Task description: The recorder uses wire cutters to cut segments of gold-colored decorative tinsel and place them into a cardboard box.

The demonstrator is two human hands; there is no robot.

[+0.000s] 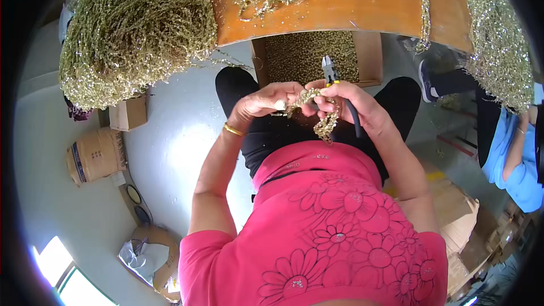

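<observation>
Pink flowery shirt (334, 232) fills six o'clock. Above it, left hand (266, 102) and right hand (345, 105) pinch a glittery gold strand (323, 116); right also grips pliers (331, 73).

cutter handles (354, 118) hidden – right hand (354, 107)

We're seeing a short glittery gold-green garland strand (317, 110) being held up over the lap, stretching between both hands, bunching into a small loop and dangling just below the right one. Small cutters (334, 82) with dark handles are pointing jaws-up beside it.
</observation>
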